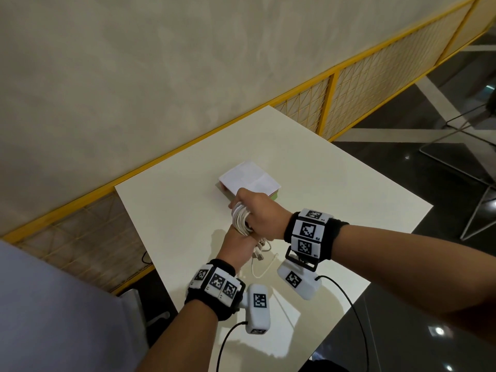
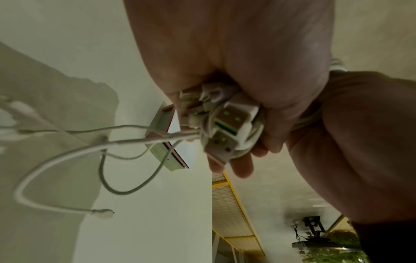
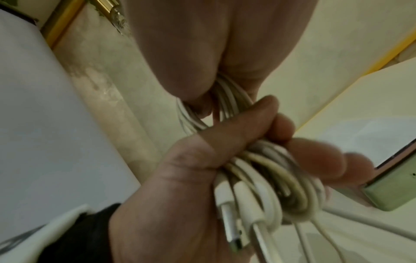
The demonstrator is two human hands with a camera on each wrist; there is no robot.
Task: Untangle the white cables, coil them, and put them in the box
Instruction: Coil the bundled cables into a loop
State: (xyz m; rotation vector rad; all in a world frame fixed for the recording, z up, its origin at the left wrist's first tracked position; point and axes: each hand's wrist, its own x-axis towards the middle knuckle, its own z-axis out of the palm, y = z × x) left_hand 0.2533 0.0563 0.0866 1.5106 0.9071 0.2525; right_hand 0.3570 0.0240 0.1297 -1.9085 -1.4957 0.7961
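From the head view, a coil of white cables (image 1: 242, 220) is held above the white table (image 1: 335, 189) at the picture's centre. The right hand (image 1: 259, 214) is closed over the coil from 3 o'clock, while the left hand (image 1: 236, 241) supports it from 6 o'clock, probably so that the loops cannot spring apart. The box (image 1: 249, 181) lies just beyond the hands at 12 o'clock, its white lid seemingly closed. Loose cable ends (image 1: 261, 260) trail onto the table at 5 o'clock of the coil.

From the left wrist view, the left hand's fingers (image 2: 243, 169) are seen curled under a cluster of plugs (image 2: 227, 128), evidently gathered so the ends stay together. Unwound tails (image 2: 67, 160) hang toward 9 o'clock, so coiling is judged unfinished.

From the right wrist view, the right hand's thumb and fingers are pinched round the upper loops, while the left thumb (image 3: 236, 124) is pressed across the lower loops against curled fingers.
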